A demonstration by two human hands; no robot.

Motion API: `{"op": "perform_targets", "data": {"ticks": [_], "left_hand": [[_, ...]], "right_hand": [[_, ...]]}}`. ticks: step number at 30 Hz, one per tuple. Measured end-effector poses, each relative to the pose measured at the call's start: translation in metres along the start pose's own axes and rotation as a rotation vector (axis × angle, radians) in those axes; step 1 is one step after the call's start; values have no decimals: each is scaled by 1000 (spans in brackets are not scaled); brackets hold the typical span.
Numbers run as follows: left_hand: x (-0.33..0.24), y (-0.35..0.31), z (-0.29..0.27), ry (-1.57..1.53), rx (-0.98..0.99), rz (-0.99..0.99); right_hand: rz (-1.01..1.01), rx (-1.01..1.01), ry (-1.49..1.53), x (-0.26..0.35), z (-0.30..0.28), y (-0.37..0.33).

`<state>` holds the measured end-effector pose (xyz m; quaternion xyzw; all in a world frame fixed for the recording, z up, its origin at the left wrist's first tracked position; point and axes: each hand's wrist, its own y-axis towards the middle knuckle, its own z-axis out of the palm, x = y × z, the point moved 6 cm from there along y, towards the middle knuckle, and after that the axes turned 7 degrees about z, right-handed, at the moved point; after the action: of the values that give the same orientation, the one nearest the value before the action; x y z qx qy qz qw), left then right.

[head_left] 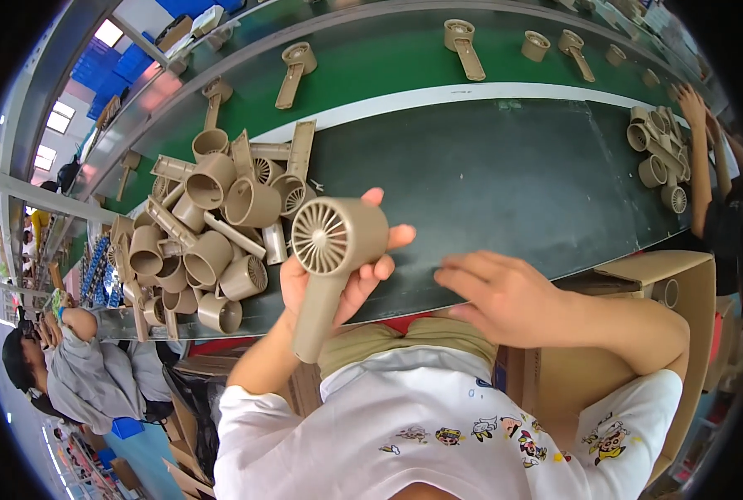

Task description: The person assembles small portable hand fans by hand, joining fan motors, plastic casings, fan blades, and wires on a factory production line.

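Observation:
A tan handheld fan housing [363, 232], with a round slotted grille and a straight handle, rests in my left hand [353, 292]. My fingers wrap behind its round head, and the handle points down toward my lap. My right hand [505, 293] hovers over the near edge of the dark work surface, apart from the housing, its fingers stretched out and nothing visible in them. Left of my left hand lies a heap of similar tan housings and handle shells [207, 254], jumbled with openings facing various ways.
Behind the dark table [471, 183], a green conveyor belt [380, 62] carries several tan housings. At the far right another pile of tan parts [661, 154] lies by another person's hands [692, 108]. An open cardboard box [588, 367] stands at my right. Another person [97, 367] sits at the left.

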<state>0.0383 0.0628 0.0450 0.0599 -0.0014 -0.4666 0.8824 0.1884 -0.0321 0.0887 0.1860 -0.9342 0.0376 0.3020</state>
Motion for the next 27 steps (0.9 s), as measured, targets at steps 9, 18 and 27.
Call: {"op": "perform_targets", "data": {"ticks": [9,18,27], "left_hand": [[25,-97,-70,192,93,3],[24,-127,-67,324,117,180],[11,-159,-85,362,46,195]], "right_hand": [[203,59,130,-61,45,27],[-168,-112,-113,-58,88,169],[-131,-122,-169,-51,98,181]]}}
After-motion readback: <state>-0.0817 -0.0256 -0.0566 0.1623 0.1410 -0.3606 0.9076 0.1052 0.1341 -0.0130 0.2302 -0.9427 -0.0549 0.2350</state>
